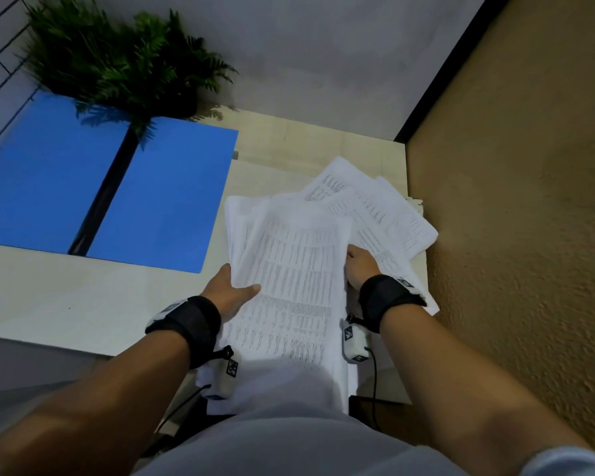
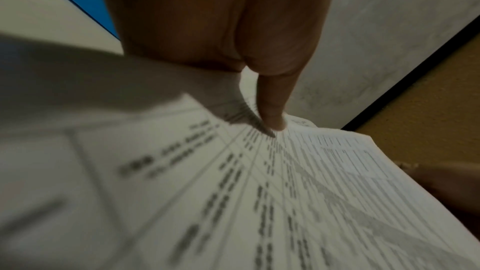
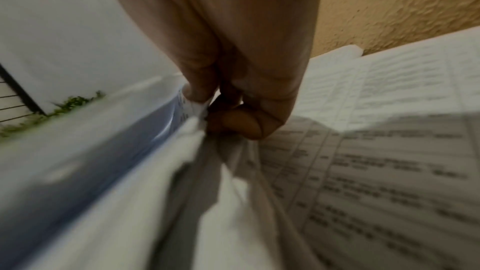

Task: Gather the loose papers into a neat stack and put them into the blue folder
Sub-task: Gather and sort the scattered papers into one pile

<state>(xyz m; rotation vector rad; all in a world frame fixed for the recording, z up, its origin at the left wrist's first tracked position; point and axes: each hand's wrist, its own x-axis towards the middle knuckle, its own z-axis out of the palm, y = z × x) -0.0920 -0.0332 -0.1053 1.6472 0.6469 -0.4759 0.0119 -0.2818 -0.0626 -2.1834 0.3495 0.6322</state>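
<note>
An uneven bundle of printed white papers (image 1: 289, 276) is held above the table's right part, its lower end over my lap. My left hand (image 1: 231, 290) grips the bundle's left edge, thumb (image 2: 270, 110) lying on the top sheet (image 2: 285, 192). My right hand (image 1: 359, 266) pinches the right edge of the sheets (image 3: 192, 114) between thumb and fingers. More loose papers (image 1: 385, 214) lie fanned out on the table behind and under the right hand. The blue folder (image 1: 103, 187) lies open flat on the table at the left, a black spine down its middle.
A green fern plant (image 1: 124, 67) stands behind the folder and overhangs its top edge. The pale table (image 1: 49, 297) ends at a rough tan wall (image 1: 516, 207) on the right. A grey wall rises at the back.
</note>
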